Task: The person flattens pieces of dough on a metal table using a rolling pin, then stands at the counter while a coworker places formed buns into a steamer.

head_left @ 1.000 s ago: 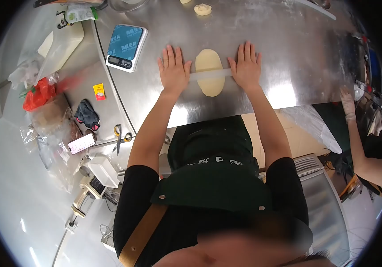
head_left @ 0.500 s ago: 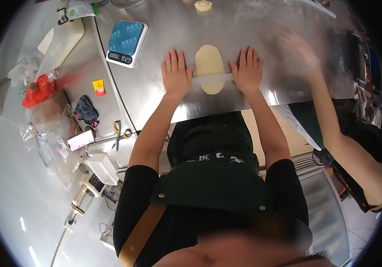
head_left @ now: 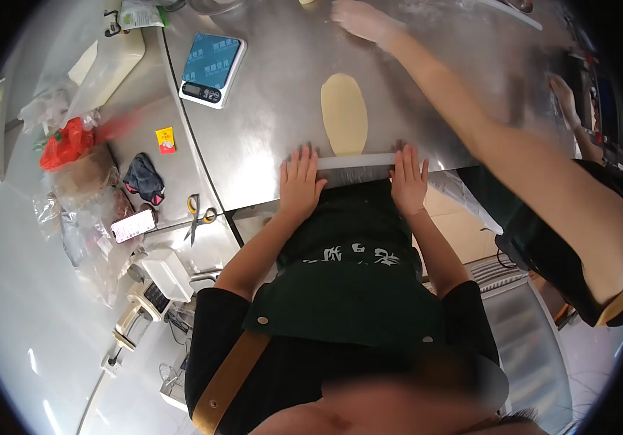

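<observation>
A pale rolling pin lies level along the front edge of the steel table. My left hand rests flat on its left end, fingers stretched out. On its right end lies my right hand, also flat with the fingers extended. Between the hands and just beyond the pin is a flat, long oval of dough. Its near end meets the pin.
A co-worker's gloved hand and bare forearm reach across from the right, beyond the dough. Left of the dough stands a scale. Scissors, a phone, a yellow packet and a dark cloth lie further left.
Both my hands and the rolling pin have moved back toward my body, from the middle of the dough to its near end. The co-worker's arm has reached in over the table, covering the small dough piece.
</observation>
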{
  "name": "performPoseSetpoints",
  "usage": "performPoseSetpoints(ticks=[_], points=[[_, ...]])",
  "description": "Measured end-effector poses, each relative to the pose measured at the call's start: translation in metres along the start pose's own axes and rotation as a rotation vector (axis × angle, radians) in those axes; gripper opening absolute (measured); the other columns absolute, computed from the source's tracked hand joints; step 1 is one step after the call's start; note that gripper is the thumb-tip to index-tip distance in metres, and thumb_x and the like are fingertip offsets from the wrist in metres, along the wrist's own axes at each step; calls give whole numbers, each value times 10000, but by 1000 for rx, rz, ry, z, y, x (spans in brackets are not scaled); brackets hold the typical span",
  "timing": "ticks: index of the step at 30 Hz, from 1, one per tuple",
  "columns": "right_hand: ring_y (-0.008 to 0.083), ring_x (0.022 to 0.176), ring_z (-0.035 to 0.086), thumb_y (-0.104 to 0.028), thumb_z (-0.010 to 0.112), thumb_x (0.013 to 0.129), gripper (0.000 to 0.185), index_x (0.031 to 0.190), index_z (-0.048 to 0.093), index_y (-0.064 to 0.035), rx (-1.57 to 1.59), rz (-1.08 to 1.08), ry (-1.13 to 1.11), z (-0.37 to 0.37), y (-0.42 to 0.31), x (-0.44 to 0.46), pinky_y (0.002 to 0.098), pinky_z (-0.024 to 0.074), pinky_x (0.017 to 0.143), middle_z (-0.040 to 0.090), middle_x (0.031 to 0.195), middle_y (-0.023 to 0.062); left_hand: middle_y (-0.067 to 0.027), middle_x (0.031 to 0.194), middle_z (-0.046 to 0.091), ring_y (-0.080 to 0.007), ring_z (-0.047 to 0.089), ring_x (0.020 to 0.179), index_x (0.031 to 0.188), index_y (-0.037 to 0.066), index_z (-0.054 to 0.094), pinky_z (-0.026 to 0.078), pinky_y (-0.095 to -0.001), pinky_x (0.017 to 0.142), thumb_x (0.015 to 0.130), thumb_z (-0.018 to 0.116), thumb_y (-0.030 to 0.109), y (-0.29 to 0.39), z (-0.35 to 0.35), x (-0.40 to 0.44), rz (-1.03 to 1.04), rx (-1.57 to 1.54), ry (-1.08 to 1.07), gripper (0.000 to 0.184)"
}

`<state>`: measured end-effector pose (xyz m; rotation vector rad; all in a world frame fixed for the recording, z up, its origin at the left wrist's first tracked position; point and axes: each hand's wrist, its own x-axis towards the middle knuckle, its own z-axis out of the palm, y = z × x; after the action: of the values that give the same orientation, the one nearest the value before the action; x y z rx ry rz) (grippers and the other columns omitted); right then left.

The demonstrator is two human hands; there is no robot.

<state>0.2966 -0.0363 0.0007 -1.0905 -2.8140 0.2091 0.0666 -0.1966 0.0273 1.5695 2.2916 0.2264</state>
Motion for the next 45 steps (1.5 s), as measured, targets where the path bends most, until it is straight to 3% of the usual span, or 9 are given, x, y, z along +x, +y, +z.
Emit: performPoseSetpoints(ticks=[6, 8, 16, 19, 24, 30, 37, 42, 45], points=[[276, 1061, 564, -121, 593, 770, 337, 1098, 592, -45, 118, -162, 132, -10, 12, 16, 457, 402, 961, 588, 1112, 101, -159, 1362, 488, -338, 467, 1248, 1246, 41, 555, 356, -471, 1027, 865, 601, 182, -13, -12, 39, 109, -136, 203, 408], [268, 955, 562, -105, 589, 732, 293, 1020, 600, -52, 180, -205, 90, -14, 12, 19, 428, 425, 865, 568, 1005, 90, -125, 1238, 569, -329, 552, 1101, 1127, 32, 607, 439, -444, 936, 821, 623, 115, -12, -12, 98, -28, -344, 316, 317], [267, 825, 562, -63, 600, 673, 212, 884, 599, -60, 284, -72, 29, -53, -3, -22, 399, 431, 739, 561, 882, 78, -154, 1072, 622, -309, 595, 1013, 1090, 41, 629, 503, -398, 837, 756, 719, 183, 13, -33, 220, -486, -442, -60, 373], [268, 822, 560, -61, 603, 672, 206, 878, 600, -69, 286, -18, 26, -56, -1, -38, 400, 434, 741, 558, 877, 76, -145, 1029, 617, -315, 602, 965, 1025, 46, 651, 501, -407, 829, 729, 734, 182, 12, -39, 229, -437, -348, -311, 336], [266, 825, 554, -49, 595, 667, 208, 873, 600, -73, 290, 38, 35, -61, 9, -47, 398, 433, 746, 552, 873, 76, -139, 969, 614, -336, 596, 881, 894, 39, 609, 480, -441, 766, 782, 670, 168, 12, -18, 190, -24, -217, 174, 182], [265, 824, 555, -42, 593, 651, 207, 856, 601, -71, 296, 45, 47, -68, 22, -45, 390, 432, 740, 554, 871, 78, -143, 800, 628, -351, 609, 724, 886, 44, 587, 480, -417, 636, 820, 639, 125, 42, -51, 112, 166, -269, 45, 117], [265, 810, 557, -34, 609, 618, 227, 842, 603, -69, 332, 64, 42, -73, 29, -53, 393, 435, 723, 555, 856, 78, -114, 790, 659, -252, 654, 678, 897, 28, 625, 523, -326, 597, 806, 674, 60, 96, -131, 99, 270, -608, 27, 109], [268, 802, 556, -21, 616, 598, 249, 842, 600, -70, 336, 130, 47, -72, 40, -58, 395, 431, 704, 551, 842, 78, -126, 816, 663, -278, 649, 687, 951, 43, 664, 509, -348, 608, 813, 658, 80, 142, -119, 132, 326, -729, 20, 143], [271, 786, 553, -14, 614, 584, 259, 836, 602, -73, 333, 177, 59, -72, 42, -63, 396, 430, 687, 546, 826, 78, -136, 797, 670, -204, 666, 703, 957, 6, 651, 535, -297, 628, 826, 667, 64, 168, -109, 161, 276, -712, -60, 144]])
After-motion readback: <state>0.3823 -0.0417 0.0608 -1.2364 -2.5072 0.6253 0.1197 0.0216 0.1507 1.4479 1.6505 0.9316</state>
